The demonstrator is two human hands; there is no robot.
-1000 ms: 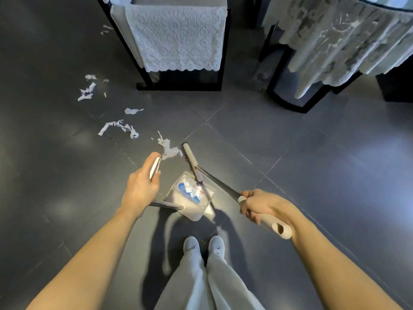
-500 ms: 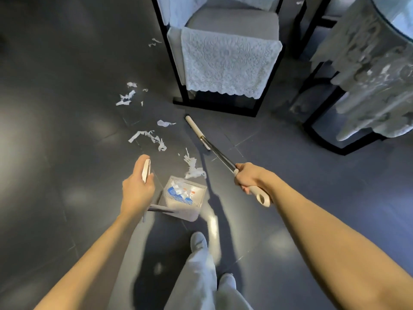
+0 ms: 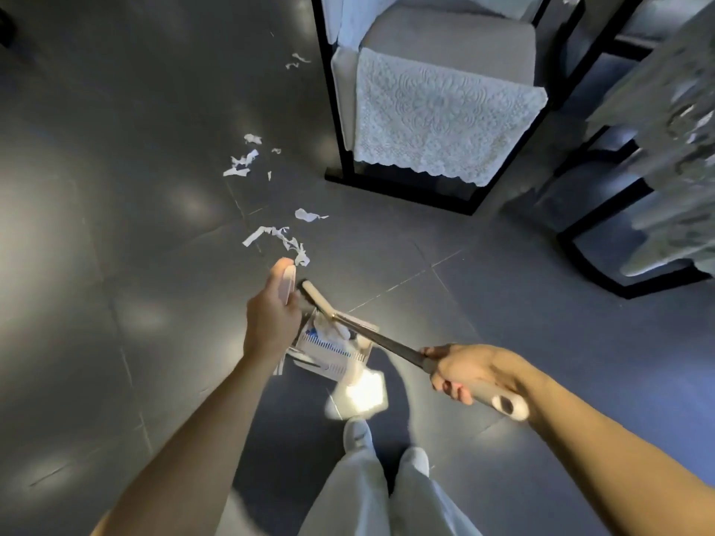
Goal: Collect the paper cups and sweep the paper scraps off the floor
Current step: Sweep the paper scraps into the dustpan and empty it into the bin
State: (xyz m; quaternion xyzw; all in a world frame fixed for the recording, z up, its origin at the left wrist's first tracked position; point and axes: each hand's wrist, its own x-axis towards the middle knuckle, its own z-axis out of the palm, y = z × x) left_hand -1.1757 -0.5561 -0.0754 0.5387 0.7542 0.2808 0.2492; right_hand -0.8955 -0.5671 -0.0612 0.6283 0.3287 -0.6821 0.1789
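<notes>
The left hand point(image 3: 271, 319) curled its fingers point(image 3: 279, 269) round the dustpan handle point(image 3: 289, 287), with the dustpan point(image 3: 336, 367) just below them. The right hand point(image 3: 464, 371) gripped the broom point(image 3: 387, 341) tightly. Paper scraps point(image 3: 278, 237) lay on the floor point(image 3: 154, 187) just beyond the left fingers.

Far and right of centre in your view, a chair point(image 3: 449, 40) with a grey cushion sits in a black frame point(image 3: 402, 193). A white lace cloth point(image 3: 437, 121) with a scalloped hem is draped over the chair's near edge. Farther right you see a lace tablecloth point(image 3: 673, 156) hanging in folds above a curved black base point(image 3: 588, 265), blurred at the picture's edge. Near you, low in the middle, a bright patch of reflected light point(image 3: 361, 392) glares.
</notes>
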